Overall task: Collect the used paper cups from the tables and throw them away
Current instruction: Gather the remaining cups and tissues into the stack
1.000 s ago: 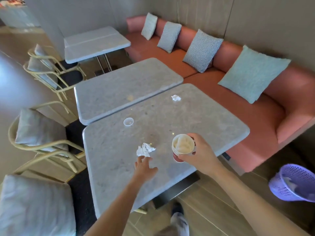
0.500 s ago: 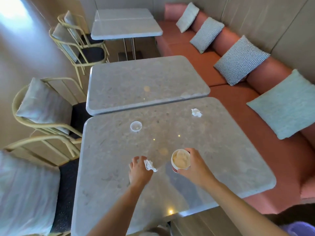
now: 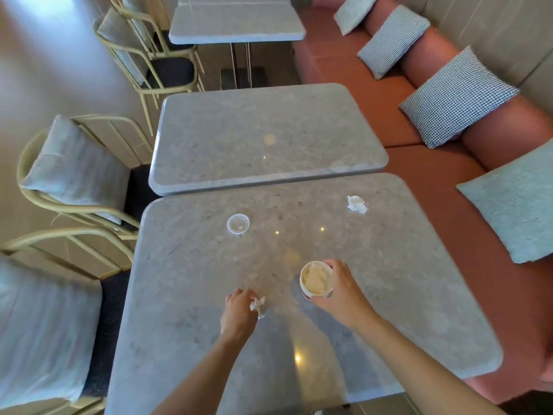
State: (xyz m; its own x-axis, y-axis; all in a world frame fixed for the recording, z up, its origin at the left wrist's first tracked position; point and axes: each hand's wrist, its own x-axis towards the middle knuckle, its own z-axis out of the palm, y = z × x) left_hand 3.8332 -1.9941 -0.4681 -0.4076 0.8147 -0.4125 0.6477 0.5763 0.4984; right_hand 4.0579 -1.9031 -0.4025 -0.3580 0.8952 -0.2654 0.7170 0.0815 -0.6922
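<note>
R hand (image 3: 341, 290): wrapped round paper cup (image 3: 316, 279), held just above near table (image 3: 185, 283), right of centre; cup stuffed w/ crumpled paper.
L hand (image 3: 239, 313): fingers curled, pinching crumpled napkin (image 3: 257, 304) at tabletop, left of cup.
Clear lid (image 3: 238, 223): flat on near table, far-left of hands.
2nd napkin wad (image 3: 356, 203): far-right on same table.
Far table (image 3: 263, 139): touching near table's far edge.
Sofa (image 3: 419, 163): right side, w/ cushions.
</note>
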